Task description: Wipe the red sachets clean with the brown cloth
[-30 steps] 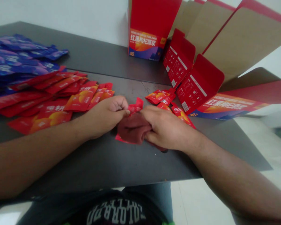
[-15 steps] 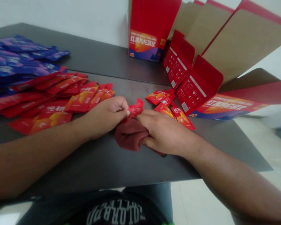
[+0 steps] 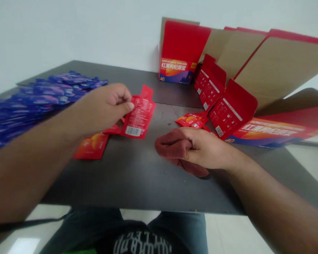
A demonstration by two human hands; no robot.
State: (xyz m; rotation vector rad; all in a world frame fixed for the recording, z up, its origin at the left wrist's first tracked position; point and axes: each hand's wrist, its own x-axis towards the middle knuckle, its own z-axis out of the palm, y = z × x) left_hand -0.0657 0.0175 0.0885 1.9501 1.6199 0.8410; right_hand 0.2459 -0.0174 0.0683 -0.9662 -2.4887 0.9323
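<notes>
From where I stand, the left hand has thumb and finger nearly closed on a red pouch at eleven o'clock, pinching its edge, probably so the printed back stays exposed. The right hand curls around a brown cloth at one, bunched perhaps for a firm grip; some fingertips are hidden. Blue pouches lie at ten, open cartons at two, seemingly within reach.
</notes>
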